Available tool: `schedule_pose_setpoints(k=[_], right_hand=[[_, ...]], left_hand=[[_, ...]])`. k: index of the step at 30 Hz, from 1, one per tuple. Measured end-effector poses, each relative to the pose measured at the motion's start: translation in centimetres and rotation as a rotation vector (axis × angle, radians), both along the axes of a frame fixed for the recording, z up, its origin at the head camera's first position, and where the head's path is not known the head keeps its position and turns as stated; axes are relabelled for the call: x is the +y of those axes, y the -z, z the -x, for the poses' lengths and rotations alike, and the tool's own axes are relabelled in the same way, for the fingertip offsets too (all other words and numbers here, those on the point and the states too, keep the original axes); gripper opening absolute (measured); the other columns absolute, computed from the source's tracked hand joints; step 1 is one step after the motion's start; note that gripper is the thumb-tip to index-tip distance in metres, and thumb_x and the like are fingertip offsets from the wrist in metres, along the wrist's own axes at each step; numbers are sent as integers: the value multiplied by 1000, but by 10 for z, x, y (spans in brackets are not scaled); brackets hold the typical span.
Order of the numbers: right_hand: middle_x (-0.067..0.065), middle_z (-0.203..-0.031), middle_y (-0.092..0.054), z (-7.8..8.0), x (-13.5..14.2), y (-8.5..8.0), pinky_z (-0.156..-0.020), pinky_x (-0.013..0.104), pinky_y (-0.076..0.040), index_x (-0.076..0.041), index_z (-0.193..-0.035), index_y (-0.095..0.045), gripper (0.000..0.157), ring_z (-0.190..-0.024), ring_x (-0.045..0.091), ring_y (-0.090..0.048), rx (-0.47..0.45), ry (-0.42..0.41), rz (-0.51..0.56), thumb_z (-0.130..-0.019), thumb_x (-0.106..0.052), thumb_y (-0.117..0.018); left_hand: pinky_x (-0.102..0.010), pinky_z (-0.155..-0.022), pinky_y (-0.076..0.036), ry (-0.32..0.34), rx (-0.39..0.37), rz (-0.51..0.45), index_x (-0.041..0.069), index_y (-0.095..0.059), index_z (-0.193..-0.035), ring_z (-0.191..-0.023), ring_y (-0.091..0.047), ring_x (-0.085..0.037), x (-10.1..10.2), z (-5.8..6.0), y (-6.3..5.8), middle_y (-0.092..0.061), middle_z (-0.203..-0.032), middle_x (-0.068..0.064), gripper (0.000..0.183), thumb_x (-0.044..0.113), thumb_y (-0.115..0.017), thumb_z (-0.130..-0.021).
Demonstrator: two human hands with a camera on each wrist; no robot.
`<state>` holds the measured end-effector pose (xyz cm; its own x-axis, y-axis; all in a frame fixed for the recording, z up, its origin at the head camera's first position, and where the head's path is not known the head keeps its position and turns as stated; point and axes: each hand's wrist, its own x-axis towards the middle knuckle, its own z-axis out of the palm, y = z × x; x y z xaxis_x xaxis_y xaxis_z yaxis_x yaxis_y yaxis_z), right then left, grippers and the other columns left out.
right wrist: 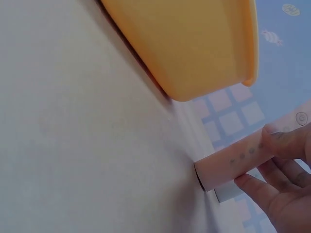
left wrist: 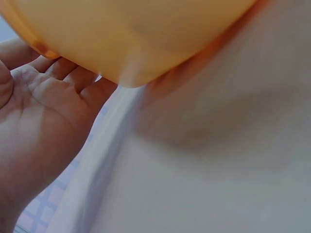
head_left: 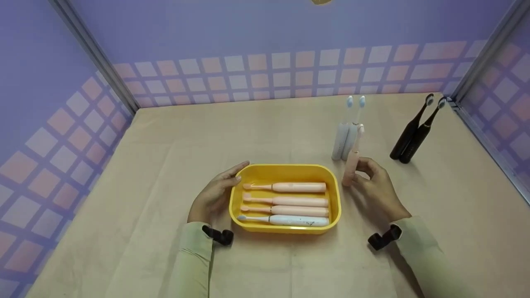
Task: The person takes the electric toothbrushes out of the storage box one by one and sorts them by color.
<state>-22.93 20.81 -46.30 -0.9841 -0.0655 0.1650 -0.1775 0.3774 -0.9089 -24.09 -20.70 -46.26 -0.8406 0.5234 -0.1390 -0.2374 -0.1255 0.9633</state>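
A yellow bin [head_left: 285, 229] stands on the table, with several pink electric toothbrushes [head_left: 300, 201] and one white-blue electric toothbrush [head_left: 298, 220] lying in it. My left hand [head_left: 215, 192] grips the bin's left end, thumb at the rim and fingers along the outside; in the left wrist view the palm [left wrist: 48, 102] shows beside the wall. To the right of the bin, my right hand [head_left: 379, 186] pinches the handle of an upright pink electric toothbrush [head_left: 351, 165]. Its base [right wrist: 209, 174] is at the tabletop, though the right wrist view does not settle whether it touches.
Just behind the held toothbrush stand two white electric toothbrushes [head_left: 340, 140] side by side. Farther right, two black electric toothbrushes [head_left: 414, 138] stand close together. Patterned panels [head_left: 269, 74] border the cloth-covered table [head_left: 198, 136] at the back and sides.
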Motion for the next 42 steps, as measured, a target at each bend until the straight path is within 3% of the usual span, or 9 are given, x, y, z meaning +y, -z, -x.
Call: schedule_pose_setpoints(k=[5,11,14,19,26,33,37,42], right_hand=[[13,-126,-59,0,2,0,-105,28,-41,0,-127,-52,44,-115,9,-54,-20,10,-42,-89,-16,-68],[13,-126,-57,-1,2,-2,-110,38,-38,0,-127,-50,48,-119,19,-52,-51,2,0,-88,-21,-70],[13,-124,-56,-1,2,-2,-110,39,-37,-1,-126,-51,49,-118,18,-51,-68,-1,47,-86,-21,-72],[8,-127,-56,-1,2,-3,-105,31,-41,-6,-128,-51,54,-119,15,-50,-106,10,27,-86,-30,-73],[9,-131,-55,-2,2,-8,-108,39,-41,-6,-130,-50,59,-122,18,-48,-118,21,7,-85,-36,-73],[3,-130,-53,-2,2,-8,-105,29,-43,-12,-129,-51,58,-121,14,-47,-123,42,53,-83,-37,-75],[4,-127,-53,-4,2,-11,-103,24,-43,-11,-130,-50,58,-120,13,-48,-90,42,91,-84,-34,-74],[3,-121,-56,-4,2,-15,-104,31,-46,-6,-130,-50,56,-111,9,-54,38,64,88,-85,-28,-73]], left_hand=[[-36,-107,-43,-8,-6,-3,16,-24,-154,-130,-49,-21,1,1,1,-39,-150,-12,55,17,-42,-102],[-34,-107,-43,-24,-1,0,15,-24,-154,-130,-49,-19,1,0,1,-40,-151,-10,56,18,-45,-101],[-32,-106,-43,-34,-6,-8,14,-26,-153,-130,-49,-18,1,0,1,-38,-151,-10,57,18,-47,-101],[-32,-108,-41,-4,19,-3,12,-21,-154,-131,-48,-17,-1,0,3,-34,-154,-10,57,16,-44,-102],[-34,-109,-41,-10,-9,-2,13,-21,-155,-131,-48,-19,0,0,-1,-34,-154,-12,58,16,-44,-102],[-35,-108,-42,-22,-26,-11,15,-24,-154,-130,-49,-19,1,0,-1,-36,-153,-12,56,16,-44,-101],[-36,-108,-42,-21,-27,-12,16,-24,-154,-131,-48,-21,1,0,-1,-35,-153,-12,56,16,-45,-101],[-35,-109,-41,-24,-30,-17,16,-24,-154,-132,-47,-21,1,-1,-1,-34,-154,-12,57,15,-45,-101]])
